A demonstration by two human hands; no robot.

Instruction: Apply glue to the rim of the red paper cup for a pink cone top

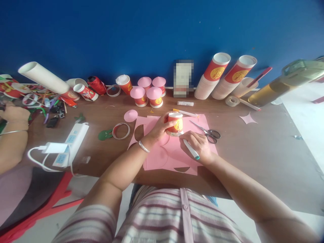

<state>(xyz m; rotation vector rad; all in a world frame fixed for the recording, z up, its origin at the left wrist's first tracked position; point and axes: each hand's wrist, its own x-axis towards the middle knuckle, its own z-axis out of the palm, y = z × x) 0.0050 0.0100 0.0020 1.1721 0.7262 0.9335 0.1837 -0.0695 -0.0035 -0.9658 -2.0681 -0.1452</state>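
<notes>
My left hand [162,127] is wrapped round a red paper cup [174,118] with a yellow emblem, held over pink paper sheets [177,155]. A white marker with a green end [191,150] is in the fingers of my right hand [198,143], its tip close to the cup's lower rim. Whether the tip touches the cup I cannot tell. Black-handled scissors [214,135] lie partly on the paper, just beyond my right hand. Behind the cup lies an orange and white marker [186,112]. A pink paper disc [131,115] lies to the left of the sheets.
Several cups with pink cone tops [155,98] stand near the blue wall, with stacked paper cups [214,74] further right. A power strip [73,143], a white-and-red ring [120,131] and craft scraps lie left, where another person's hand [15,113] shows. A large bottle [280,84] stands right.
</notes>
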